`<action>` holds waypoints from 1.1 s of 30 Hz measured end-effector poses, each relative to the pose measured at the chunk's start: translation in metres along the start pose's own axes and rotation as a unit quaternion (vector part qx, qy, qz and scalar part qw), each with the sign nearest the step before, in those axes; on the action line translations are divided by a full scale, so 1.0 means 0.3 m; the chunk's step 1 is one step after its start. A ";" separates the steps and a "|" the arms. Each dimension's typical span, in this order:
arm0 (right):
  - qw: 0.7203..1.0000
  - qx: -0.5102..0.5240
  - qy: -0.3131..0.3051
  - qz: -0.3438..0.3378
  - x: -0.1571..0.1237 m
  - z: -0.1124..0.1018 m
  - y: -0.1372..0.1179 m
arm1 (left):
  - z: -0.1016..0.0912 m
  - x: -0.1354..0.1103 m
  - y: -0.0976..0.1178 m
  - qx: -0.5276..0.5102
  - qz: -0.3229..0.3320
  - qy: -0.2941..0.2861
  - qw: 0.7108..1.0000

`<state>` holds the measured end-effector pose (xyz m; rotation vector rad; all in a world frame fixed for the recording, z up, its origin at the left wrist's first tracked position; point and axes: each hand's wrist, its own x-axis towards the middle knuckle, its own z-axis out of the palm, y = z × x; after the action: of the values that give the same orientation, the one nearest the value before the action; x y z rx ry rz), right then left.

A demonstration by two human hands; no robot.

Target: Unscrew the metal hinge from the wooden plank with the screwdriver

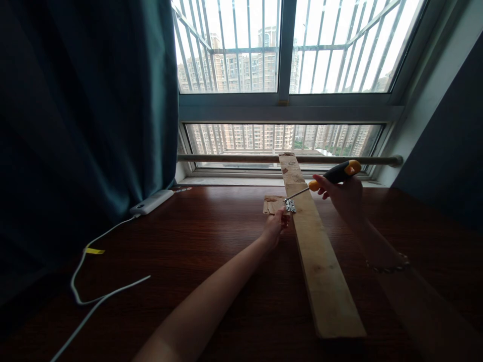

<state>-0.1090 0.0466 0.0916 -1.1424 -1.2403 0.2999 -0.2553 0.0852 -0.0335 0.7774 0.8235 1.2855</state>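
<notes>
A long pale wooden plank (320, 261) stretches away from me, its far end at the rail by the window. Against its left side is a short wooden block (273, 205), and a silver metal hinge (290, 205) spans the joint between them. My left hand (274, 227) is closed at the near edge of the hinge and block, fingertips pinching there; some of the grip is hidden. My right hand (344, 197) is wrapped round the handle of a black-and-yellow screwdriver (337, 172). Its shaft slants down to the left, with the tip at the hinge's far left corner.
Everything rests on a dark reddish-brown wooden surface (226, 266). A white power strip (153, 202) with its cable and a yellow tag (95, 251) lies at the left, beside a dark blue curtain (113, 100). A horizontal rail (234, 158) crosses before the barred window.
</notes>
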 end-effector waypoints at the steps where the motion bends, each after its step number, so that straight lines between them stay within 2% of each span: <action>1: 1.000 0.001 -0.004 0.002 0.002 -0.001 0.000 | 0.004 -0.004 0.002 -0.002 -0.007 0.005 1.000; 6: 1.000 0.003 -0.007 -0.004 0.004 -0.004 -0.001 | 0.018 -0.009 0.010 -0.010 -0.038 0.038 0.999; 13: 1.000 0.004 -0.016 0.007 0.001 -0.009 -0.010 | 0.027 -0.010 0.016 0.026 -0.039 0.065 0.997; 18: 0.993 0.056 -0.081 0.063 0.013 -0.033 -0.046 | 0.037 -0.015 0.020 0.026 -0.036 0.076 0.996; 22: 0.983 0.106 -0.103 0.112 0.016 -0.056 -0.076 | 0.042 -0.017 0.021 0.014 -0.019 0.083 0.996; 27: 0.975 0.115 -0.168 0.089 0.012 -0.059 -0.063 | 0.043 -0.018 0.021 -0.003 0.006 0.074 0.997; 29: 0.981 0.094 -0.151 0.072 0.008 -0.051 -0.051 | 0.042 -0.019 0.021 -0.003 0.010 0.069 0.998; 33: 0.997 0.032 -0.067 0.037 0.002 -0.037 -0.037 | 0.040 -0.022 0.023 -0.002 0.010 0.063 0.998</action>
<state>-0.1036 0.0363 0.1019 -1.1291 -1.2977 0.4740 -0.2489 0.0790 -0.0210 0.7085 0.9169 1.3634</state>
